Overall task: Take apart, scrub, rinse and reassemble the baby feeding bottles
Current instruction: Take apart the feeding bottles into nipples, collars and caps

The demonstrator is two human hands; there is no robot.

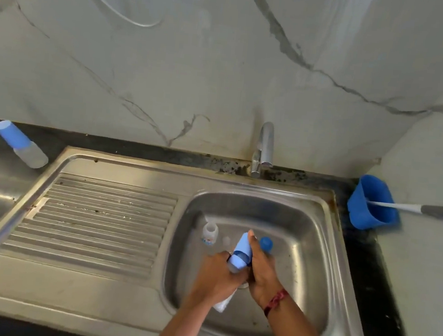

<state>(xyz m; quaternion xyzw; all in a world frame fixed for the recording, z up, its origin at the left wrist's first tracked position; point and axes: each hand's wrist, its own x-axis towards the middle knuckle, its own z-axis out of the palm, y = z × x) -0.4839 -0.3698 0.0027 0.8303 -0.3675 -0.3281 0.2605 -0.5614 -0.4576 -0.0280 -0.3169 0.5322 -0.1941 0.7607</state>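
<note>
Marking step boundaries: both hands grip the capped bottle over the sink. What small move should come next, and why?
Likely the right hand pulls the pale blue plastic cap off while the left hand holds the clear bottle body: this cap is on, whereas the small clear bottle standing in the basin is open.

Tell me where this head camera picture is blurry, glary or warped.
Head view: wide-angle warp bows the sink rim and counter edge; a glare arc streaks the marble wall; the left hand and right hand gripping the blue-capped bottle are softly blurred; the small clear bottle in the basin is soft too.
</note>
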